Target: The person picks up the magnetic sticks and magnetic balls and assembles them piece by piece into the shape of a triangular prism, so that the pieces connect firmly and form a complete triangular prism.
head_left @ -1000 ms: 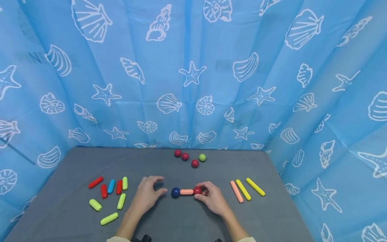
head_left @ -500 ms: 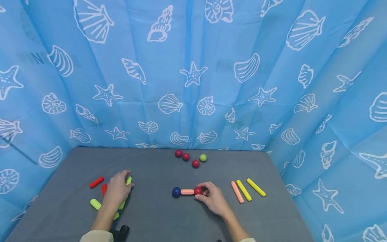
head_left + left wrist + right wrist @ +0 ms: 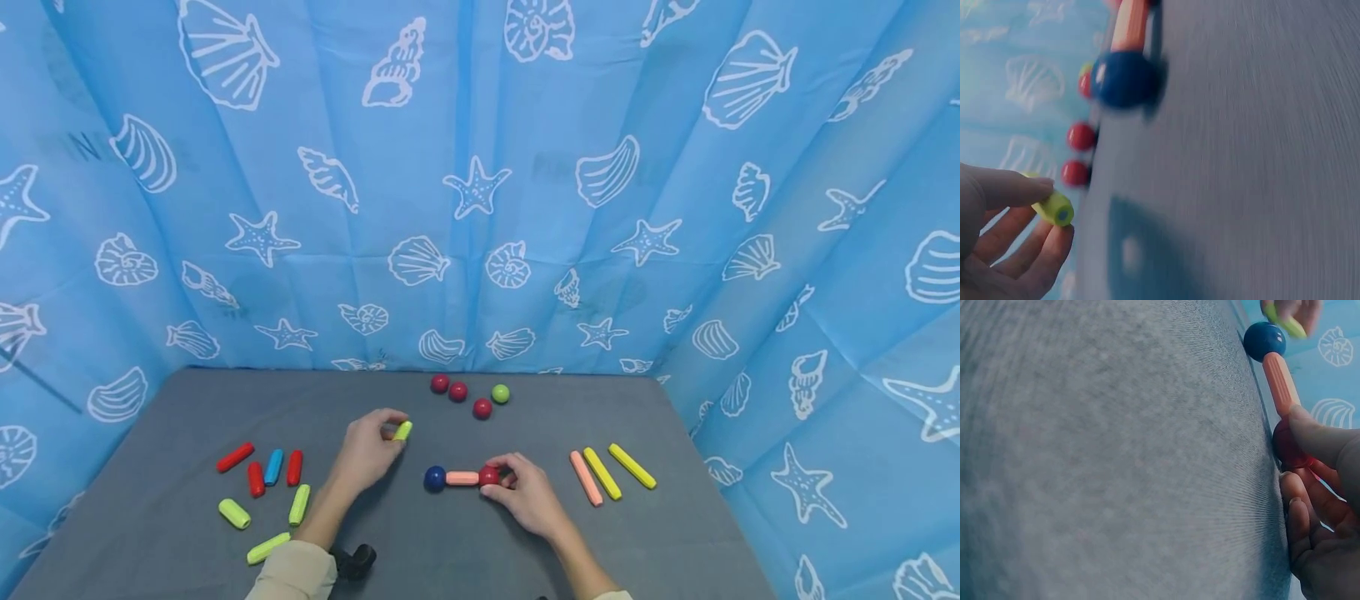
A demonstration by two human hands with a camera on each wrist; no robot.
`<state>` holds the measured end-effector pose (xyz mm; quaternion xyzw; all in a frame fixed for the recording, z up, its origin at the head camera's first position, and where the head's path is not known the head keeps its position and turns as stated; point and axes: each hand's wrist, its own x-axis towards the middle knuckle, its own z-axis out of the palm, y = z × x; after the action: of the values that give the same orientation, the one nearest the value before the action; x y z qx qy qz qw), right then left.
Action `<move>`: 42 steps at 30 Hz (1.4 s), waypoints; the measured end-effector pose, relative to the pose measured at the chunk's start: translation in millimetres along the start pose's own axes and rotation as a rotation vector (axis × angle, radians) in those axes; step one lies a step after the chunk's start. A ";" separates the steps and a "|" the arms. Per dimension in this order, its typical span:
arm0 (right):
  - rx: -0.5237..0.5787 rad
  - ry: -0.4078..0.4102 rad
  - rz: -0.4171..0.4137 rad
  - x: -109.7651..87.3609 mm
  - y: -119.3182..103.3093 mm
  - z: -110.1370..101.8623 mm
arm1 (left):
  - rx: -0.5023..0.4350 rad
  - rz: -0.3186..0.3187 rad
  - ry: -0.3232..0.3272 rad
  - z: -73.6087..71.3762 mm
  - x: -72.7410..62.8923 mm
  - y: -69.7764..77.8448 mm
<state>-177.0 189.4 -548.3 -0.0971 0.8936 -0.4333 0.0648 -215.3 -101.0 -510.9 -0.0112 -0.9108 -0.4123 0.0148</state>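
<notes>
My left hand (image 3: 363, 454) pinches a short yellow-green rod (image 3: 402, 431) between thumb and fingers, up off the grey cloth. In the left wrist view, a hole shows in the near end of this rod (image 3: 1054, 207). My right hand (image 3: 528, 492) grips a red ball (image 3: 489, 475) with thumb and fingertips. That ball sits at one end of a ribbed peach rod (image 3: 462, 478), whose other end meets a dark blue ball (image 3: 435, 478). The three pieces form a straight line on the cloth, and the left hand is behind and left of the blue ball.
Three loose red balls (image 3: 458, 392) and a green ball (image 3: 500, 394) lie at the back. Several red, blue and yellow-green rods (image 3: 273, 467) are scattered at left. To the right lie a longer peach rod (image 3: 586, 478) and two yellow rods (image 3: 602, 473). A shell-print curtain (image 3: 472, 250) hangs behind.
My left hand went left to the rods, picked up the rearmost yellow-green one, and came back right with it. The right hand keeps its hold on the red ball.
</notes>
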 end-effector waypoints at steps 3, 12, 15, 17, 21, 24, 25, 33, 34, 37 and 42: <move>0.000 0.005 -0.005 0.7 -2.4 2.1 | -0.063 -0.006 -0.017 18.7 3.0 13.2; -0.003 0.011 -0.030 5.8 -10.5 7.2 | -0.130 -0.017 -0.070 41.6 5.1 20.3; 0.006 0.001 -0.019 6.5 -10.6 7.7 | -0.132 -0.041 -0.098 44.1 1.8 18.2; 0.012 -0.001 -0.025 6.6 -9.9 8.3 | -0.139 -0.054 -0.109 44.9 -0.8 16.3; 0.026 -0.003 -0.032 5.1 -8.7 9.6 | -0.142 -0.044 -0.130 44.2 -7.7 11.4; 0.019 -0.018 -0.040 3.3 -8.3 9.8 | -0.111 -0.050 -0.161 42.7 -15.3 8.4; 0.009 -0.028 -0.039 3.0 -8.4 9.2 | -0.098 -0.047 -0.168 42.1 -18.1 7.8; -0.076 -0.016 -0.075 25.9 -21.3 -5.8 | 0.047 -0.159 -0.064 40.6 -35.4 11.4; -0.092 0.017 -0.088 32.4 -23.0 -6.5 | 0.060 -0.161 -0.053 40.6 -36.6 12.1; -0.163 0.093 -0.141 53.9 -26.9 -6.2 | 0.087 -0.143 -0.030 41.9 -39.1 13.0; -0.290 0.116 -0.211 80.7 -25.5 -1.5 | 0.109 -0.105 -0.014 44.3 -41.8 14.3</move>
<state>-252.8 156.6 -529.9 -0.1735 0.9337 -0.3095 -0.0474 -173.8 -58.7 -530.9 0.0344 -0.9313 -0.3624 -0.0126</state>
